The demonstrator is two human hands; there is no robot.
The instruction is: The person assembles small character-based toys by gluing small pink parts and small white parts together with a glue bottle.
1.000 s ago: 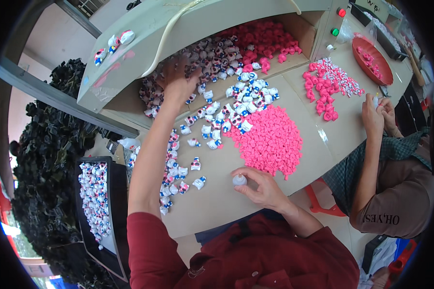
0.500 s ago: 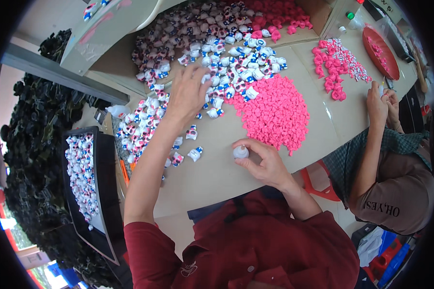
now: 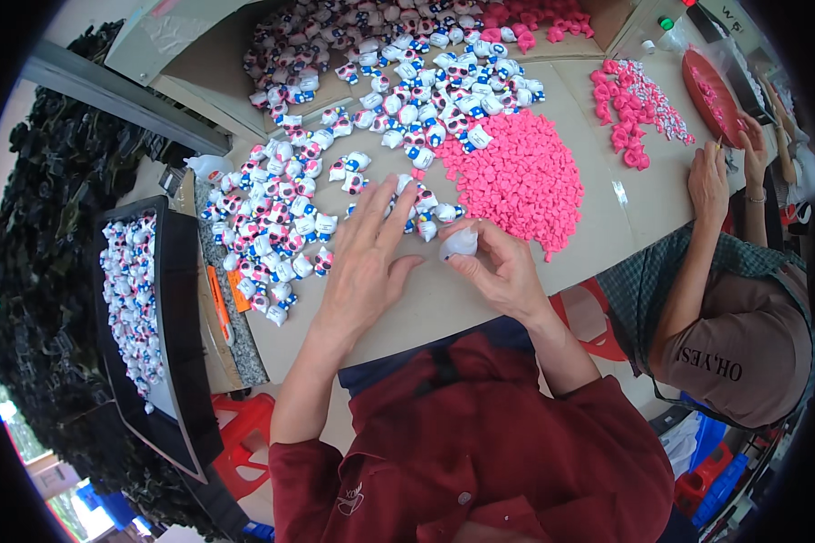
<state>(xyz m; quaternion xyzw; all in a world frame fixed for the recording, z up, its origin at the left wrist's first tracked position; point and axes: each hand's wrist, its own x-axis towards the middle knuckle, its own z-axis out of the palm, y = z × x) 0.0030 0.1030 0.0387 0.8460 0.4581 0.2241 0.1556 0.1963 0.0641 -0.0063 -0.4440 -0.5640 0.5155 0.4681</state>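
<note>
My left hand (image 3: 367, 262) is palm down over the table with its fingers apart. Its fingertips reach a few small cat-like figurines (image 3: 423, 206) in white, blue and pink; whether they touch is hard to tell. My right hand (image 3: 505, 276) is closed round a small whitish squeeze bottle (image 3: 460, 242), just right of those figurines. Beyond it spreads a heap of tiny pink pieces (image 3: 521, 176). A loose pile of figurines (image 3: 276, 208) lies left of my left hand, and another figurine pile (image 3: 462, 86) lies farther back.
A black tray (image 3: 179, 299) full of figurines stands at the left, near an orange cutter (image 3: 219, 303). An open-fronted box (image 3: 217, 113) at the back holds more figurines. To the right a co-worker's hands (image 3: 711, 185) are near a red dish (image 3: 714, 95) and pink parts (image 3: 629, 109).
My left hand has come back from the far figurines toward me, and several figurines now lie by its fingertips. My right hand has tilted the bottle and moved it slightly away from me.
</note>
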